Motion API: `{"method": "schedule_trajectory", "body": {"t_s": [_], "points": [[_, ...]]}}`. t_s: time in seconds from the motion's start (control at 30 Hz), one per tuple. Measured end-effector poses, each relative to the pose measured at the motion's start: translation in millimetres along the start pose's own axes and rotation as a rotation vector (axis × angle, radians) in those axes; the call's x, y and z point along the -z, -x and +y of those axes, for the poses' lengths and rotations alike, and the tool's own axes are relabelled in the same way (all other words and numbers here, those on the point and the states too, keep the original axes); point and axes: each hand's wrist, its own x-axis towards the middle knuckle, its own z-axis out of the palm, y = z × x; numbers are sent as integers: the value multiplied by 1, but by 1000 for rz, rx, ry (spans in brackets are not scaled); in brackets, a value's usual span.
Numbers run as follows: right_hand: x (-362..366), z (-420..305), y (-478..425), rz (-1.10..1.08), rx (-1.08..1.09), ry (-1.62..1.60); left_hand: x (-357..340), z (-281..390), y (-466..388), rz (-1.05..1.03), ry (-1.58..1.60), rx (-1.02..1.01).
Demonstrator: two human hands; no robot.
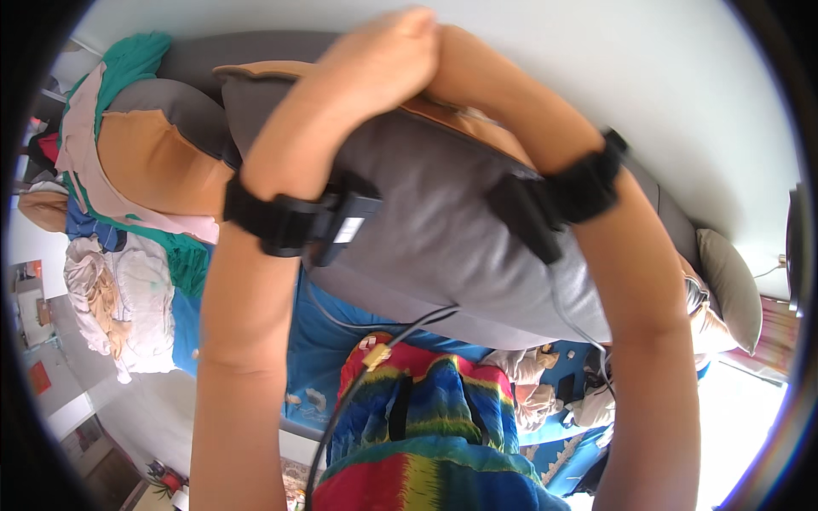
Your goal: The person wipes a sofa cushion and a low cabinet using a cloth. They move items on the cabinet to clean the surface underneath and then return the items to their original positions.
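Note:
Both arms reach far forward over a large grey and tan cushion (pixel 434 211). My left hand (pixel 390 64) is bent at the wrist, its fingers curled near the cushion's upper edge; whether it grips anything is hidden. My right hand (pixel 447 54) meets it at the top of the view, mostly covered by the left hand and blurred. Each forearm wears a black strap with a dark device, the left one (pixel 348 220) and the right one (pixel 530 214), with thin cables running down.
A grey and tan cushion (pixel 163 153) with green cloth (pixel 134 57) and pink cloth stands at the left. Crumpled white bedding (pixel 144 300) lies below it. A beige pillow (pixel 732 287) is at the right. A pale wall (pixel 671 115) rises behind the grey backrest.

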Motion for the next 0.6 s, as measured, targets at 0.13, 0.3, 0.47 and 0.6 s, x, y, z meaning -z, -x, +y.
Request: {"method": "schedule_trajectory", "body": {"t_s": [0.13,0.3,0.47,0.6], "points": [[-20,-55,-91,315,-149,-209,28,-70,-21,128,16,-26],[-21,-105,-161,364,120,-205,80,-114,-7,295,64,149],[-11,-48,-63,154,-2,-341,42,-57,-15,124,167,101],[-16,54,52,-146,-217,-511,-21,30,-48,-585,78,-81]]}}
